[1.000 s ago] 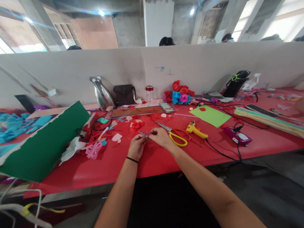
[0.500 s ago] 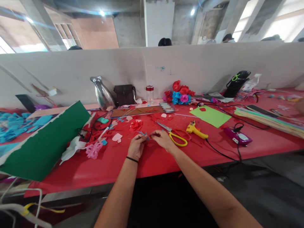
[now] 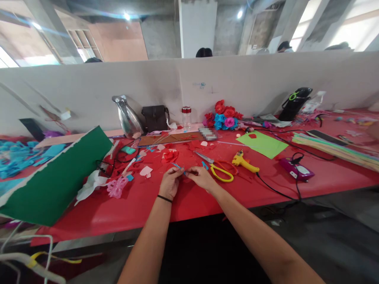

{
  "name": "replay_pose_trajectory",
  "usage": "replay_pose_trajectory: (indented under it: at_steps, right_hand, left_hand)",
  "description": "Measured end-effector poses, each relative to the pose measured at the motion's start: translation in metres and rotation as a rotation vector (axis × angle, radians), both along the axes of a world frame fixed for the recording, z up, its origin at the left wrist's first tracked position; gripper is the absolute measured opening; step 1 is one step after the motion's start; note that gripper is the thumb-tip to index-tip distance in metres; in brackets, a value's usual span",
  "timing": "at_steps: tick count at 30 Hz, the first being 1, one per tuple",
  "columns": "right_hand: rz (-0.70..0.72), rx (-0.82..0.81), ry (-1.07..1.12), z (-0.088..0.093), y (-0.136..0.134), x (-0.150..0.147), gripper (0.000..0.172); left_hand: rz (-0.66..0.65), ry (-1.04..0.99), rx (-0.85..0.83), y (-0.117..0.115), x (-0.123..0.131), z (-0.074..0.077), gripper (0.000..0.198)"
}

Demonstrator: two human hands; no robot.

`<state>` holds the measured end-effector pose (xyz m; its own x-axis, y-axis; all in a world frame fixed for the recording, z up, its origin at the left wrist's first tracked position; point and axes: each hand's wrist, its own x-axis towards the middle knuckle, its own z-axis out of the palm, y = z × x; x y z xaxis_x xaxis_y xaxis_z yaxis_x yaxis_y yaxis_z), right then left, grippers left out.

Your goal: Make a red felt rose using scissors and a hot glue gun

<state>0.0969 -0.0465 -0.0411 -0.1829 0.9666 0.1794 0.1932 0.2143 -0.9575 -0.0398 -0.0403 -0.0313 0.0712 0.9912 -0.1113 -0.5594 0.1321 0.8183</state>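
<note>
My left hand (image 3: 169, 182) and my right hand (image 3: 201, 177) meet low over the red table (image 3: 189, 201), fingers pinched together. Between them they hold a small blue paper piece (image 3: 180, 168), thin and partly hidden by my fingers. A red paper flower (image 3: 169, 156) lies just beyond my left hand. Yellow-handled scissors (image 3: 217, 169) rest right beside my right hand, and a yellow glue gun (image 3: 244, 161) lies a little further right.
A large green sheet (image 3: 56, 177) leans at the left. A silver vase (image 3: 128, 116), dark bag (image 3: 155, 117), glass jar (image 3: 186, 116) and paper flower bouquet (image 3: 222, 115) stand along the white partition. A light green sheet (image 3: 262, 143), a purple device (image 3: 296, 169) and cables lie at the right.
Both hands have shifted slightly while working the blue paper piece; my right hand has dropped a little toward the table. Nothing else has moved.
</note>
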Motion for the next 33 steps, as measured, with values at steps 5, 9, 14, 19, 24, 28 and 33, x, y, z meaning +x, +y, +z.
replay_pose_trajectory:
  at_steps: [5,9,14,19,24,28,33]
  right_hand:
    - [0.007,0.012,0.031,-0.001,0.0,-0.001,0.016]
    - [0.0,0.016,0.06,-0.003,0.0,-0.002,0.014]
    - [-0.036,0.033,0.104,-0.006,0.001,-0.005,0.011]
    - [-0.14,0.068,0.156,-0.012,0.001,-0.009,0.009]
    - [-0.252,0.079,0.202,-0.015,0.003,-0.008,0.007]
    - [-0.279,0.06,0.249,-0.014,0.002,-0.008,0.01]
    - [-0.238,0.035,0.312,-0.01,-0.002,-0.009,0.012]
  left_hand:
    - [0.001,-0.016,0.004,0.001,0.0,-0.002,0.027]
    - [-0.003,-0.018,0.015,0.001,-0.001,-0.002,0.026]
    - [-0.006,-0.005,0.042,0.0,0.0,-0.001,0.023]
    - [-0.051,0.027,0.047,-0.003,0.003,-0.001,0.025]
    - [-0.054,0.052,0.088,-0.001,0.003,-0.004,0.032]
    - [-0.02,0.142,0.11,0.0,0.002,-0.009,0.032]
    - [-0.031,0.298,0.166,-0.002,0.005,-0.01,0.026]
